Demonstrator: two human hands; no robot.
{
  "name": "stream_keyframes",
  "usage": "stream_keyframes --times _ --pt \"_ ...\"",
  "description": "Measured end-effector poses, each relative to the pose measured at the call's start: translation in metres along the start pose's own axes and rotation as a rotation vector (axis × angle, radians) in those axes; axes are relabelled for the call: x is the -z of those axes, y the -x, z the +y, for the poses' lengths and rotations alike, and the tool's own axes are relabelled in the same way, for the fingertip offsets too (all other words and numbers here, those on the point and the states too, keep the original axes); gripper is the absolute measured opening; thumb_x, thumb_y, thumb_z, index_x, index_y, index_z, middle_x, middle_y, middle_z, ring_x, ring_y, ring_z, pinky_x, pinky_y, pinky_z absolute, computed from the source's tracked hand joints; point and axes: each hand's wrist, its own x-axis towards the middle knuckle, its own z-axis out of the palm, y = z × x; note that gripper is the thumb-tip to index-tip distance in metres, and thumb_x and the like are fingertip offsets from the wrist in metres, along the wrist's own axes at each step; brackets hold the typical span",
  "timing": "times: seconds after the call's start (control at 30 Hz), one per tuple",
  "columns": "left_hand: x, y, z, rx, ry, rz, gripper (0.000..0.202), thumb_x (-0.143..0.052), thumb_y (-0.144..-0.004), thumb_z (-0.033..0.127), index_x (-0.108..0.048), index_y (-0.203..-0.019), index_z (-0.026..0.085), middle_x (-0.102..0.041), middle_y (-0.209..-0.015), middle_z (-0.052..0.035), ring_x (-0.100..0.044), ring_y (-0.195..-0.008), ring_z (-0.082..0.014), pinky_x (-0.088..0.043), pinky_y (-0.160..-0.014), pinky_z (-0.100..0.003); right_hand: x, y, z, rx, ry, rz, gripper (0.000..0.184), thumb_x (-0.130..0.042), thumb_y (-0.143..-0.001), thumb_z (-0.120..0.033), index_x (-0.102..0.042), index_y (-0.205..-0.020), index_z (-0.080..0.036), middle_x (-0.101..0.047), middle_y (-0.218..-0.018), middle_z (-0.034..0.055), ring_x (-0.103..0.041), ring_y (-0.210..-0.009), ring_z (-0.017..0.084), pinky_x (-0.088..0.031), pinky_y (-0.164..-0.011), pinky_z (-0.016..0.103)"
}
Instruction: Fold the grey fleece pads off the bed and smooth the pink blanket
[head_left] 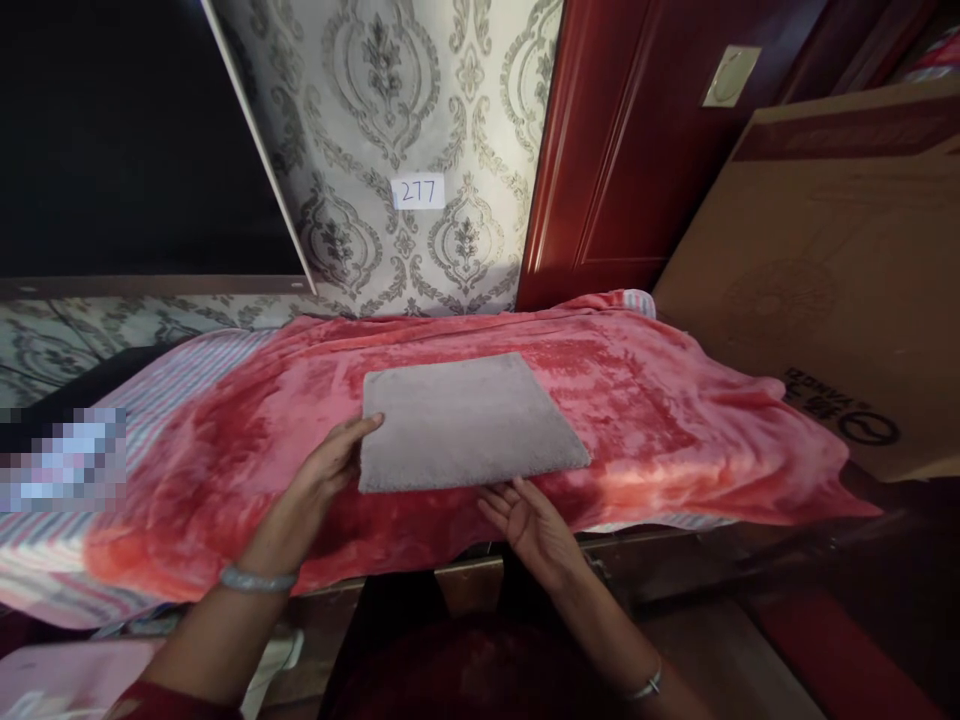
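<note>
A grey plush cloth (465, 420), flat and roughly four-sided, is held over the middle of the red blanket. My left hand (335, 462) grips its left edge, thumb on top and the fingers hidden underneath. Below its front edge is my right hand (529, 528), palm up with the fingers stretched out and apart. The right fingertips reach close to the cloth's underside; whether they touch it I cannot tell. A light bangle circles my left wrist, and a thin silver one my right.
The pink and red blanket (300, 375) covers a long surface over a striped sheet (187, 375). A dark screen (135, 140) stands at the back left. To the right leans a large cardboard box (817, 270) beside a red wooden door (622, 130). A label reading 277 (418, 191) is on the wall.
</note>
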Motion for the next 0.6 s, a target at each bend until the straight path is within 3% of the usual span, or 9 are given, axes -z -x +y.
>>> stream_keyframes --times 0.07,0.17,0.27,0.37,0.43,0.5,0.57,0.6 --pt "-0.005 0.015 -0.005 0.088 0.116 -0.063 0.058 -0.068 -0.071 0.059 -0.070 -0.113 0.019 -0.078 -0.101 -0.0117 -0.073 -0.099 -0.0304 -0.061 -0.081 -0.041 -0.004 -0.008 0.004 0.053 -0.047 0.057 0.034 -0.086 -0.072 -0.041 -0.068 -0.094 -0.022 -0.075 -0.104 0.0067 -0.068 -0.108 0.026 -0.055 -0.098 0.044" --pt "-0.012 0.035 -0.021 0.147 0.226 -0.057 0.059 -0.076 -0.068 0.055 -0.066 -0.115 0.021 -0.077 -0.103 -0.0094 -0.074 -0.095 -0.0266 -0.060 -0.081 -0.038 -0.009 -0.019 0.010 0.159 -0.060 0.162 0.035 -0.085 -0.071 -0.037 -0.069 -0.100 -0.025 -0.075 -0.108 0.0039 -0.066 -0.113 0.025 -0.058 -0.095 0.043" --pt "-0.009 0.047 -0.038 0.192 0.291 -0.089 0.060 -0.080 -0.063 0.056 -0.063 -0.111 0.023 -0.077 -0.097 -0.0072 -0.073 -0.081 -0.0230 -0.060 -0.071 -0.035 -0.012 -0.025 0.016 0.216 -0.039 0.235 0.043 -0.088 -0.063 -0.028 -0.070 -0.102 -0.023 -0.076 -0.107 0.0038 -0.067 -0.110 0.027 -0.060 -0.091 0.043" --pt "0.007 0.049 -0.043 0.195 0.101 -0.137 0.057 -0.076 -0.064 0.067 -0.063 -0.095 0.021 -0.072 -0.073 -0.0047 -0.067 -0.058 -0.0199 -0.053 -0.053 -0.031 -0.012 -0.026 0.019 0.214 -0.025 0.249 0.044 -0.089 -0.060 -0.025 -0.071 -0.100 -0.022 -0.076 -0.105 0.0047 -0.068 -0.105 0.027 -0.061 -0.089 0.042" --pt "0.022 0.042 -0.039 0.122 -0.135 -0.053 0.055 -0.068 -0.068 0.075 -0.059 -0.074 0.021 -0.062 -0.055 -0.0014 -0.057 -0.045 -0.0170 -0.044 -0.044 -0.028 -0.012 -0.025 0.020 0.216 -0.022 0.249 0.043 -0.089 -0.060 -0.025 -0.071 -0.100 -0.022 -0.077 -0.104 0.0048 -0.069 -0.103 0.027 -0.061 -0.089 0.042" --pt "0.035 0.026 -0.028 -0.030 -0.328 0.115 0.056 -0.058 -0.072 0.077 -0.053 -0.061 0.022 -0.054 -0.048 0.0001 -0.051 -0.043 -0.0156 -0.040 -0.044 -0.028 -0.013 -0.025 0.019 0.222 -0.023 0.253 0.044 -0.089 -0.059 -0.024 -0.072 -0.100 -0.022 -0.077 -0.102 0.0042 -0.070 -0.100 0.027 -0.061 -0.089 0.042" --pt "0.040 0.001 -0.011 -0.230 -0.434 0.233 0.053 -0.053 -0.076 0.073 -0.057 -0.064 0.022 -0.058 -0.054 -0.0016 -0.056 -0.053 -0.0178 -0.044 -0.052 -0.029 -0.013 -0.025 0.019 0.226 -0.034 0.260 0.045 -0.090 -0.058 -0.023 -0.072 -0.099 -0.021 -0.077 -0.101 0.0033 -0.071 -0.096 0.026 -0.062 -0.087 0.040" --pt "0.039 -0.014 -0.001 -0.319 -0.471 0.236 0.050 -0.053 -0.076 0.070 -0.062 -0.070 0.021 -0.064 -0.062 -0.0033 -0.061 -0.063 -0.0201 -0.048 -0.059 -0.030 -0.014 -0.025 0.018 0.227 -0.039 0.260 0.044 -0.090 -0.057 -0.022 -0.072 -0.098 -0.021 -0.077 -0.101 0.0029 -0.072 -0.094 0.025 -0.062 -0.086 0.039"
